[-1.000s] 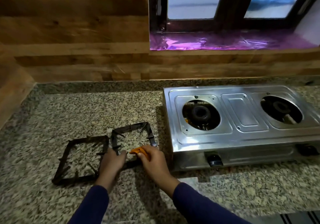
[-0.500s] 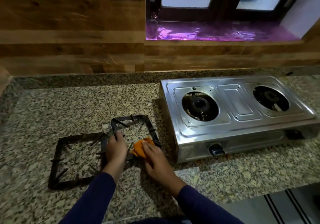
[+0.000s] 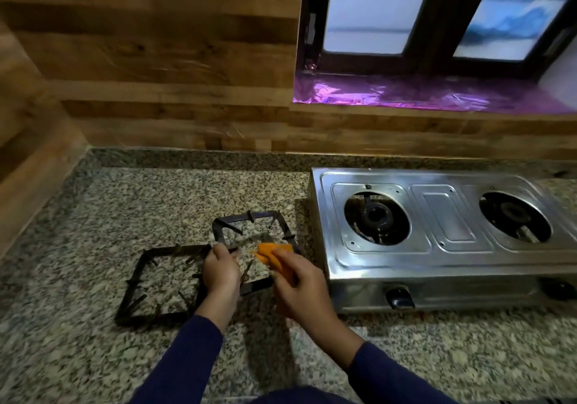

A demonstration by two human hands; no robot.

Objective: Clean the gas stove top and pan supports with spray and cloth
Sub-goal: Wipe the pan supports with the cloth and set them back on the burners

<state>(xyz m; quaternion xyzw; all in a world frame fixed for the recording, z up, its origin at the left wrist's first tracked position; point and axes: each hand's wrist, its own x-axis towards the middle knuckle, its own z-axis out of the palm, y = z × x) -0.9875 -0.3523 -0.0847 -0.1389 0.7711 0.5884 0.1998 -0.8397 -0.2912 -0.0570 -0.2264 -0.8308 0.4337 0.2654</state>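
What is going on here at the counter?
The left hand holds a dark square metal pan support on the speckled granite counter, while the right hand holds an orange cloth against it. A second dark pan support lies beside it. The steel two-burner gas stove stands to the right, without supports.

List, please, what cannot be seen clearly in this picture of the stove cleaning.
Head view only.
1. right pan support: its near-left corner is hidden under the left hand, which grips it.
2. orange cloth: mostly covered by the right hand holding it.
3. stove: right end cut off by the frame edge.
4. Grime on the left pan support: too dark and blurred to judge.
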